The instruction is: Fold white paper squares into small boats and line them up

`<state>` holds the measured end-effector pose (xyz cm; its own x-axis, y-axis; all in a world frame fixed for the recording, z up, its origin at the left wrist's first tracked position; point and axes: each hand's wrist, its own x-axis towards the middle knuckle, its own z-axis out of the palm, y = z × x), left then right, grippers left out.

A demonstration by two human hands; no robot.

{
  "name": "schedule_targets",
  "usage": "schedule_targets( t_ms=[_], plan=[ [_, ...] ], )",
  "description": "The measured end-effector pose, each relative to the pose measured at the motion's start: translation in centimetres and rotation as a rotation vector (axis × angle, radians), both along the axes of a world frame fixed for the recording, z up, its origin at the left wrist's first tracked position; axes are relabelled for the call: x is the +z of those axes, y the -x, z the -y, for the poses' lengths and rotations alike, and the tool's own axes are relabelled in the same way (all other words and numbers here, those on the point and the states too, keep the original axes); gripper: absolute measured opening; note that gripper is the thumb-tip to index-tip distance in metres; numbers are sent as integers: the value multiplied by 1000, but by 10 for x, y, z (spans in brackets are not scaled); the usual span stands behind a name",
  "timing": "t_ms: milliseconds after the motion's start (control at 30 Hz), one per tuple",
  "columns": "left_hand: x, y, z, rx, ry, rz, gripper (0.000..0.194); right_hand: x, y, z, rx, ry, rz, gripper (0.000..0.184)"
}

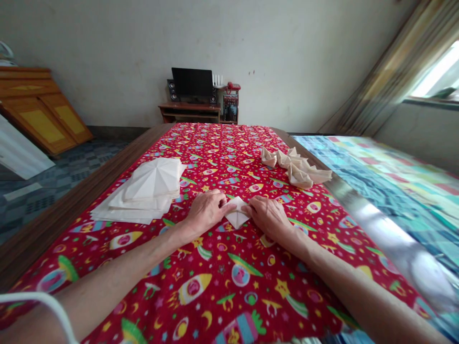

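Observation:
A small square of folded white paper (238,219) lies on the red patterned cloth, one corner pointing toward me. My left hand (208,209) pinches its left corner, the thumb pressed on top. At the opposite corner my right hand (268,215) is closed on the paper too, fingertips bent down onto it. Creases cross the paper's middle. Left of my hands sits a stack of creased white paper sheets (154,179). To the right, beyond my right hand, is a group of folded paper pieces (301,172) with pointed tips.
The red cloth (222,282) covers a brown table (39,220). A bed with blue bedding (387,186) stands along the right side. A monitor (192,82) on a small desk is against the far wall. A wooden cabinet (43,110) stands left. A white cable (43,297) curves at lower left.

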<state>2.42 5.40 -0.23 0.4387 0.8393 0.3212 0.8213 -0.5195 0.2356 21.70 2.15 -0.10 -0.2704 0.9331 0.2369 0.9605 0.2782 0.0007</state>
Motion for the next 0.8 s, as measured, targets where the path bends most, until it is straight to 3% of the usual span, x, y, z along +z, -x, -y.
schedule_targets(
  t_ms=[500,800],
  plan=[
    [3,3,-4,20,32,-28,34,5,3,1,-60,57,64,31],
    [-1,9,0,-10,-33,-3,15,6,4,3,-75,63,34,31]
  ],
)
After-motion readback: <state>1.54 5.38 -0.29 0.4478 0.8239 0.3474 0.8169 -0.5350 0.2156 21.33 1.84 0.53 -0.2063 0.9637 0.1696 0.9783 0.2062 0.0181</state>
